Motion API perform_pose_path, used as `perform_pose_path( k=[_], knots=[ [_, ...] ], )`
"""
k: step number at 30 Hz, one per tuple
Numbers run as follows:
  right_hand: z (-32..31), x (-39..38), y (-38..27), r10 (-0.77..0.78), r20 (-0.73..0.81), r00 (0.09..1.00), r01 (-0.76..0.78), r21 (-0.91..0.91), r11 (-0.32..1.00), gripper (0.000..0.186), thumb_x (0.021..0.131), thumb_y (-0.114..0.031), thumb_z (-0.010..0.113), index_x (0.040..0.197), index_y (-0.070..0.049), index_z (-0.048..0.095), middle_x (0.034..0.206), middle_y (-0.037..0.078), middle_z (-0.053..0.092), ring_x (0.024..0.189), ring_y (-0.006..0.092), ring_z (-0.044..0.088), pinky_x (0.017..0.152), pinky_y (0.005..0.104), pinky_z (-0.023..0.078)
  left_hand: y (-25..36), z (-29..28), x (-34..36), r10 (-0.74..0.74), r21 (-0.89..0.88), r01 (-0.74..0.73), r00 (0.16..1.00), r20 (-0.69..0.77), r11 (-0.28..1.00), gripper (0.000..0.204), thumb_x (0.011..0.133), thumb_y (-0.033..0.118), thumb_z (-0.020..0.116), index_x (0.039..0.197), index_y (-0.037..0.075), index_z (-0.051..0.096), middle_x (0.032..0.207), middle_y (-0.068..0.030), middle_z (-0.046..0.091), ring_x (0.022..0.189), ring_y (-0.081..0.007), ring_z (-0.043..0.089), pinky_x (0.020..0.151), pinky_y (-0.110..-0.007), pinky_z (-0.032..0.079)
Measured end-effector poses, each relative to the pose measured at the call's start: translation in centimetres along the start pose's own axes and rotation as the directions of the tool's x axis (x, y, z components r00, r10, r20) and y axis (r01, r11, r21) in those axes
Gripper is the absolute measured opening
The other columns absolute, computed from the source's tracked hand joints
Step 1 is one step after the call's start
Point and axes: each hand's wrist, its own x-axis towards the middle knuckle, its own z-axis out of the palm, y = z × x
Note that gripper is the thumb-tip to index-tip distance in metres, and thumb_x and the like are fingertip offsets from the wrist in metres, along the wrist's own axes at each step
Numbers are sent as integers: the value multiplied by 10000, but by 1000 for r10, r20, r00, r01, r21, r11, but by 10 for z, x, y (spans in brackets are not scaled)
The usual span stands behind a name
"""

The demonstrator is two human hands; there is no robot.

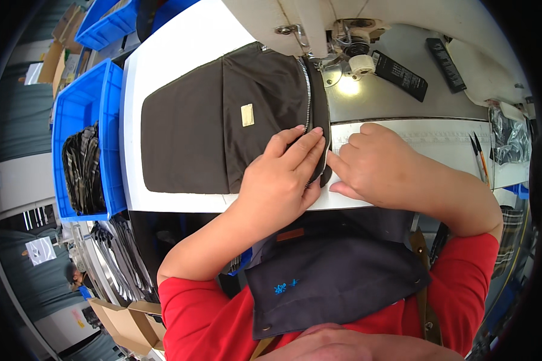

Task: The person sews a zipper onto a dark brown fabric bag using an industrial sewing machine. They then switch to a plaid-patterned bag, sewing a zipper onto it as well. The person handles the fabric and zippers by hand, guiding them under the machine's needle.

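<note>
Our left hand (pixel 279 175) lays outstretched fingers (pixel 301 149) on the dark cloth piece (pixel 183 129) along its zipper (pixel 309 90); our right hand (pixel 379 161) curls at the cloth's right edge; we cannot tell whether it pinches. The piece lies on our white table (pixel 180 39), its far end by the sewing machine (pixel 271 15); a blue bin (pixel 112 150) stands left.

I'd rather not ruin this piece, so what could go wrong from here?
The metal zipper runs up toward the sewing machine, so its teeth might foul the stitching. The dark fabric is creased beside it, so a fold could get caught. The left hand lies over the zipper, the right hand by the fabric's edge; uneven tension might skew things.
</note>
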Motion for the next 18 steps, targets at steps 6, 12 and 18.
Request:
perform_pose_path(
  k=[6,12,18],
  knots=[
    [-5,-2,-2,13,61,998,-13,-7,1000,357,890,-378,750,956,-31,698,762,40,682,758,218,668,722,366,470,6,3,1,-20,-14,20,1000,-13,1000,615,727,113,760,1324,-6,664,1402,-92,626,1264,-307,588,1004,-370,550],
    [-3,1,1,45,60,997,-45,-8,999,373,905,-404,747,975,-42,688,776,40,678,761,219,663,728,367,470,-4,5,11,-8,9,8,999,-43,1000,639,713,96,741,1342,22,659,1398,-82,625,1251,-298,587,993,-367,554],
    [1,5,6,143,58,988,-143,-3,990,415,904,-437,755,1026,-47,679,810,45,665,808,229,661,749,372,481,-20,9,26,-22,17,23,998,-60,1000,629,727,91,714,1352,48,663,1397,-47,635,1259,-278,587,990,-365,560]
  ],
)
